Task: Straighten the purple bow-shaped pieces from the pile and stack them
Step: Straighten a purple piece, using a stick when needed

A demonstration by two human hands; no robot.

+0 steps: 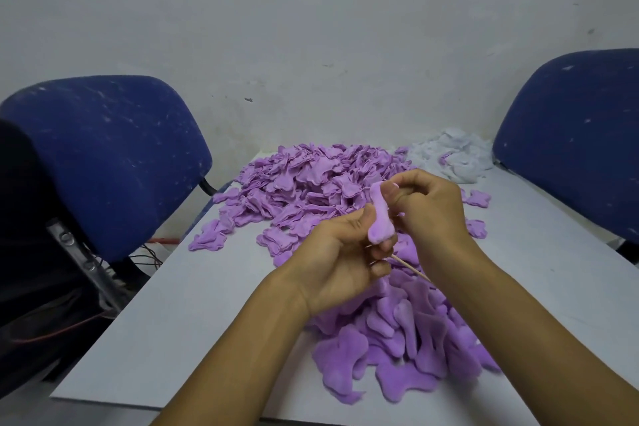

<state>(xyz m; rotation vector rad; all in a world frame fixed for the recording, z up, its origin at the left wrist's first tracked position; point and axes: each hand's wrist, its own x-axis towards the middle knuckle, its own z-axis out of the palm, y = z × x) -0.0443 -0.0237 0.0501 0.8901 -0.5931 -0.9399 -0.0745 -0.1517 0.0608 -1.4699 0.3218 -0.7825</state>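
A grey tabletop (179, 322) fills the lower half of the view, set against a pale wall (311, 28). A blue chair (114, 156) stands at its left edge and a second blue chair (570, 135) at its right. At the far end of the tabletop lies a wide pile of purple bow-shaped pieces (311, 190), and beside it in the far right corner a smaller heap of white pieces (456, 156). Nearer the person, a second mound of purple pieces (408, 342) spreads under the forearms. A few loose purple pieces (479, 199) lie to the right. The hands meet above the tabletop: the left hand (339, 263) and the right hand (428, 207) both pinch one purple piece (378, 214), held upright between them. A thin wooden stick (411, 268) pokes out below the hands.
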